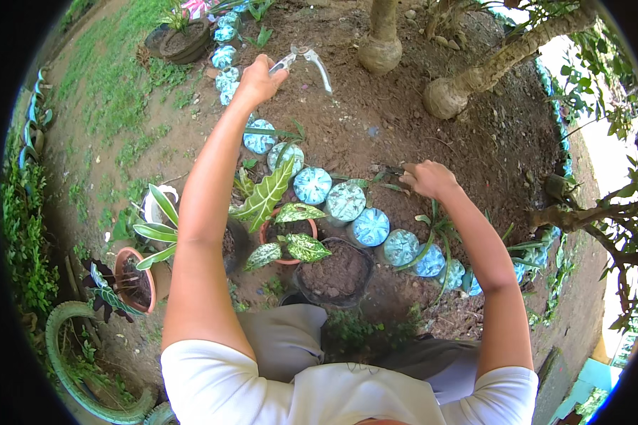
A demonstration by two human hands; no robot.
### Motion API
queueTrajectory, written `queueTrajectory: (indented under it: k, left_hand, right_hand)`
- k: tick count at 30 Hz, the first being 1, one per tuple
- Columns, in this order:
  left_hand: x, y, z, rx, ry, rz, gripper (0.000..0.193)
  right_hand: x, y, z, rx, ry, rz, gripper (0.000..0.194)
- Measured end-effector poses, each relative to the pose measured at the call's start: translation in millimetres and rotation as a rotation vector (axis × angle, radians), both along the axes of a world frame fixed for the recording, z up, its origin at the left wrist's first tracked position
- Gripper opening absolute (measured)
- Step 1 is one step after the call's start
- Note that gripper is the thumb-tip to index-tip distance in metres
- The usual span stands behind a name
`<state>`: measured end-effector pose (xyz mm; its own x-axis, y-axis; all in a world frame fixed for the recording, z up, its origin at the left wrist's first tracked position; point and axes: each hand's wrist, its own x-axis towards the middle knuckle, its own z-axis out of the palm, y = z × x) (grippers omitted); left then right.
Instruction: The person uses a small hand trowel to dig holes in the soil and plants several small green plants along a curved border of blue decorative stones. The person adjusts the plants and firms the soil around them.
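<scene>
My left hand (261,79) is closed around one handle of a pair of pruning shears (301,52), held over the bare soil at the upper middle; the other handle hangs spread away from it. My right hand (428,178) is low over the soil bed, its fingers gripping a small dark object (388,170) that I cannot make out clearly. Between the arms curves a border of blue and green stuffed plastic bottles (312,185). On the near side of it are a black pot of soil (336,271) and a potted plant with speckled leaves (307,247).
Thick swollen-based trunks (446,98) rise at the upper right. Strappy green plants (437,226) grow along the border near my right forearm. Left of my left arm are a tilted terracotta pot (121,281) and a green-painted tire (53,340). A dark planter (189,50) sits at the upper left.
</scene>
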<state>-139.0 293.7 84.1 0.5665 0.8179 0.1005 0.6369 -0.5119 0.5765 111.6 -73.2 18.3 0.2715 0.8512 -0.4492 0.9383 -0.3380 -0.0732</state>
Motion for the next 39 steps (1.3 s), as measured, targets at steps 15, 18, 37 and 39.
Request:
queueTrajectory:
  k: [15, 18, 37, 39]
  left_hand:
    - [35.6, -8.6, -21.4, -0.078, -0.192, 0.08, 0.049]
    - [25.1, -1.8, -36.9, -0.108, -0.218, 0.065, 0.05]
    - [32.5, -28.5, -74.8, -0.218, -0.38, -0.08, 0.046]
    - [35.5, -33.5, -67.8, -0.16, -0.368, -0.099, 0.042]
  right_hand:
    - [-4.8, 10.7, -1.5, 0.146, 0.07, -0.207, 0.044]
    - [-23.7, 26.6, -3.5, 0.109, 0.061, -0.255, 0.043]
    - [-42.9, 27.5, -15.3, 0.149, -0.059, -0.117, 0.04]
    - [-36.2, 23.4, -3.6, 0.222, -0.104, -0.223, 0.041]
